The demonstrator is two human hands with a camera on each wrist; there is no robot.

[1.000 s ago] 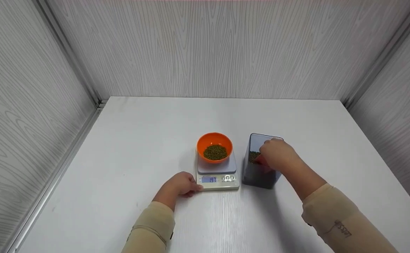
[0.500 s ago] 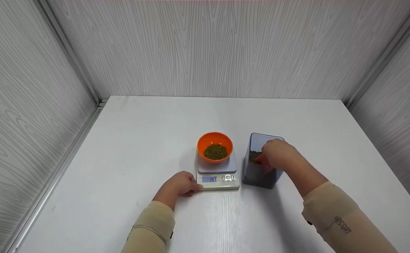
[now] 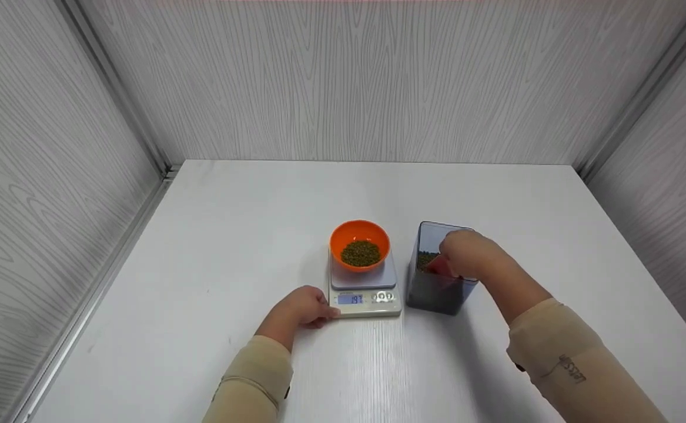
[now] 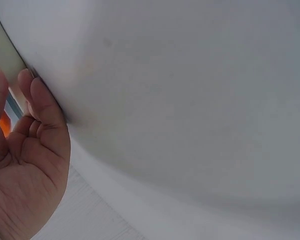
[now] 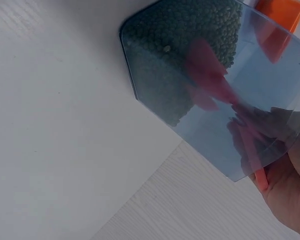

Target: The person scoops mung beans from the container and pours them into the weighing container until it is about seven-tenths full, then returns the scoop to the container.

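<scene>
A kitchen scale [image 3: 366,306] lies mid-table, its lit display reading about 197. On its platform sits an orange bowl [image 3: 357,230] with small green beans [image 3: 360,254] in the bottom. My left hand [image 3: 303,306] pinches the scale's front left corner, thumb on top and fingers curled at the edge. To the right stands a tall, see-through bluish container [image 3: 434,296], partly filled with green beans [image 5: 165,55]. My right hand [image 3: 471,255] reaches into its mouth, gripping the handle of a red scoop [image 5: 207,67]. Through the wall, the scoop's head shows at the beans.
The white table [image 3: 248,223] spreads around the scale and container. Wood-grain panels [image 3: 343,82] rise at the back and both sides. The container stands close beside the scale's right edge, with a narrow gap between.
My right hand has shifted slightly to the right at the container's mouth, and more of the red scoop shows. The left hand, scale and bowl stay put; the reading is unchanged.
</scene>
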